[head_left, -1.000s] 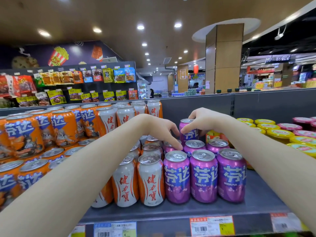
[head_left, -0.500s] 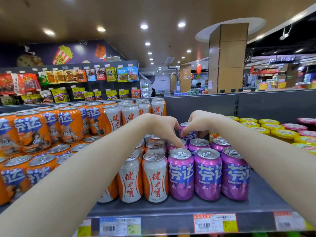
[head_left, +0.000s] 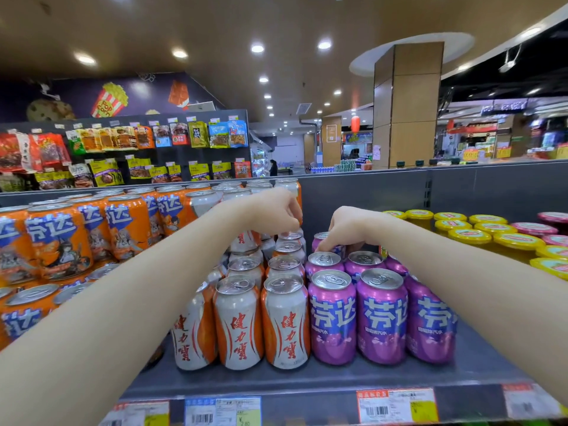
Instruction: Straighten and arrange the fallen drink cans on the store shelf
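Note:
Upright purple cans [head_left: 381, 318] stand in rows on the grey shelf [head_left: 307, 378], with white-and-orange cans [head_left: 285, 321] in rows just left of them. My right hand [head_left: 345, 227] reaches to the back of the purple rows, its fingers closed on the top of the rear purple can [head_left: 321, 238], which stands upright. My left hand [head_left: 275, 215] is over the back of the white-and-orange rows, fingers curled down on the rim of a rear white-and-orange can [head_left: 290, 235]. My forearms hide part of both rows.
Orange cans [head_left: 58, 238] are stacked two high at the left. Yellow and pink lidded tubs [head_left: 470, 236] fill the shelf at the right. A grey back panel [head_left: 368, 192] closes the shelf behind. Price labels [head_left: 396, 405] line the front edge.
My right hand has lowered the rear purple can down behind the purple rows. My left hand has moved left from the purple cans to the back of the white-and-orange cans.

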A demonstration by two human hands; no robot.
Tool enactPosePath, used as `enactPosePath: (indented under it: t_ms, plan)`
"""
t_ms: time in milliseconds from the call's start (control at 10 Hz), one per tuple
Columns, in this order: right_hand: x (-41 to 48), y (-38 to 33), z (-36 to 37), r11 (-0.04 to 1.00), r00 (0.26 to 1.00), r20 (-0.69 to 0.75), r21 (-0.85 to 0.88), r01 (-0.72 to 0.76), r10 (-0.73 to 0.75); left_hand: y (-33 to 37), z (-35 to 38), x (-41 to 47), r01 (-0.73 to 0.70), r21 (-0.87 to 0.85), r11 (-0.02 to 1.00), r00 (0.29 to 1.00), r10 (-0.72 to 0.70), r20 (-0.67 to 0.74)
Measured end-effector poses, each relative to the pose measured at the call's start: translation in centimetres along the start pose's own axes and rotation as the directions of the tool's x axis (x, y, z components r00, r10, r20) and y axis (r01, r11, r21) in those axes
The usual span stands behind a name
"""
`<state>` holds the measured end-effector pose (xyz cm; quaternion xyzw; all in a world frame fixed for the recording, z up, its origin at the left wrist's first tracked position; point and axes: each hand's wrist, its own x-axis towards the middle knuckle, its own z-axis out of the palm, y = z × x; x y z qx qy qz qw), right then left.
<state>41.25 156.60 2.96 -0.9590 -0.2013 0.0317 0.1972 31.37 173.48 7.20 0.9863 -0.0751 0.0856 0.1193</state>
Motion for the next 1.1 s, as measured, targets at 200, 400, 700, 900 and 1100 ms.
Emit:
enactPosePath:
  t_ms: [200, 400, 700, 900, 1100]
  plan:
    - [0.1, -0.5, 0.8, 1.000, 0.999, 0.044, -0.022, -0.019, 0.020, -0.7, 1.1, -0.4, -0.047, 0.024, 0.999, 0.999, 0.047, -0.015]
    - [0.0, -1.3, 0.4, 1.000, 0.998, 0.064, 0.022, -0.017, 0.016, -0.6, 2.4, -0.4, -0.041, 0.058, 0.997, 0.998, 0.044, -0.050]
    - [-0.4, -1.3, -0.1, 0.996, 0.998, 0.051, -0.084, -0.030, 0.034, -1.2, 2.3, -1.3, -0.059, -0.006, 0.998, 0.994, 0.058, -0.089]
    - [-0.9, -1.5, -0.1, 0.999, 1.000, 0.015, -0.042, -0.015, 0.015, -0.8, 3.2, -1.6, -0.035, -0.024, 0.999, 0.992, 0.032, -0.123]
    - [-2.1, -2.1, 0.4, 0.992, 0.996, -0.092, -0.124, -0.030, 0.019, -0.4, 3.0, -2.5, -0.005, 0.029, 1.000, 0.987, 0.009, -0.158]
